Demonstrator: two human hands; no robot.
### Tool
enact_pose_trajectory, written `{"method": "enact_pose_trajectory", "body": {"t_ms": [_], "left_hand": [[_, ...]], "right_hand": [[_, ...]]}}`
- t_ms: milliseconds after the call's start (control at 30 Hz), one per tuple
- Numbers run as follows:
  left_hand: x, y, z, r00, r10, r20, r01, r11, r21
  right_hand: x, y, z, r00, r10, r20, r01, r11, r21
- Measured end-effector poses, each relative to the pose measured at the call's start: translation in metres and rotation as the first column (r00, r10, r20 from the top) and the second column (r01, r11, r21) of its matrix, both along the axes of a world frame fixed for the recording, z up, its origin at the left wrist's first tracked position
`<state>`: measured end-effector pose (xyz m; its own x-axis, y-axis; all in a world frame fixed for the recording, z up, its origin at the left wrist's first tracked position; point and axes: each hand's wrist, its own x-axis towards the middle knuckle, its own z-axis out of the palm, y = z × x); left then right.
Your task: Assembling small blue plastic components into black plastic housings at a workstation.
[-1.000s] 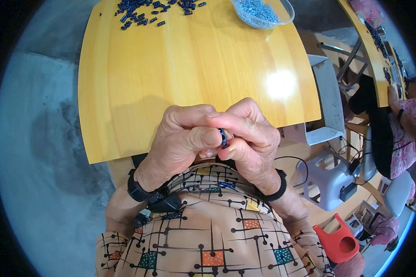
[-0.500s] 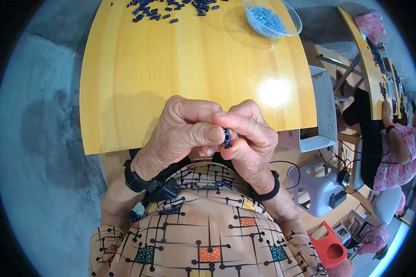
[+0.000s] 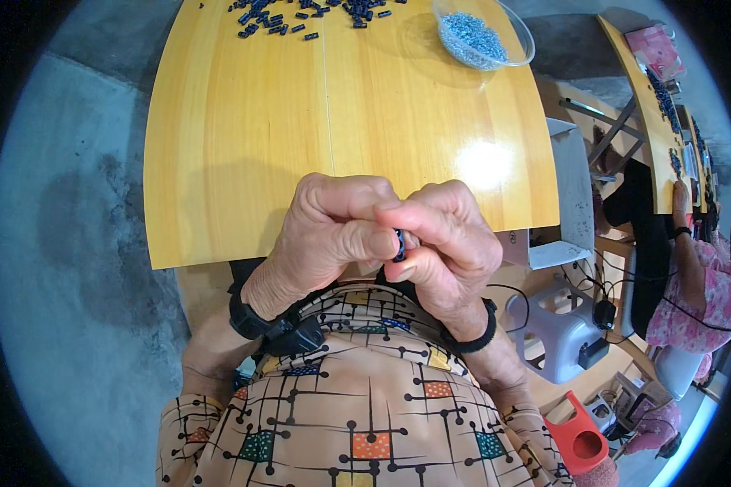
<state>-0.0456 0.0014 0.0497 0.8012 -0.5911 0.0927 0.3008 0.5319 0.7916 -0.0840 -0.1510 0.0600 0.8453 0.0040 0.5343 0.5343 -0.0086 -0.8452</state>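
My left hand (image 3: 321, 235) and my right hand (image 3: 451, 239) meet above the near edge of the table. Their fingertips pinch a small dark cylindrical piece (image 3: 399, 246) with holes showing at its end; most of it is hidden behind the fingers. The left thumb and forefinger press it from the left, while the right thumb and forefinger close on it from the right. Whether a second small part sits between the right fingers cannot be made out. Several similar dark cylinders (image 3: 276, 29) lie loose at the table's far edge.
On the far right of the wooden table (image 3: 244, 114) stands a clear bowl (image 3: 531, 50) of small silvery pieces. A box (image 3: 573, 187) is beyond the table's right edge, with a white stool (image 3: 554, 333) and cables nearer. Another person (image 3: 698, 268) sits at a table farther right.
Both hands keep their pinch on the dark piece. The right hand has shifted slightly right, and the piece is more covered by the fingers. At the right, the other person has moved slightly.
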Motion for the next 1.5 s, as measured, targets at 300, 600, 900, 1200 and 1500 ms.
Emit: {"method": "enact_pose_trajectory", "body": {"t_ms": [300,600,900,1200,1500], "left_hand": [[-0.007,-0.003,0.008,0.998,0.055,0.017,-0.054,0.997,-0.054],[0.010,0.011,0.003,0.985,0.012,-0.175,0.012,0.991,0.135],[0.050,0.025,0.009,0.957,-0.173,0.231,0.009,0.819,0.574],[0.063,0.014,-0.022,0.719,-0.188,0.669,-0.378,0.701,0.604],[0.066,0.012,-0.035,0.465,-0.140,0.874,-0.651,0.615,0.444]], "right_hand": [[-0.001,0.004,0.004,0.996,-0.068,0.063,0.072,0.996,-0.061],[0.014,0.009,-0.013,0.986,-0.153,0.060,0.160,0.978,-0.130],[0.039,-0.010,-0.028,0.971,-0.048,0.236,0.148,0.892,-0.428],[0.064,-0.023,-0.039,0.924,-0.035,0.382,0.309,0.657,-0.688],[0.071,-0.021,-0.047,0.963,-0.023,0.270,0.233,0.578,-0.782]]}}
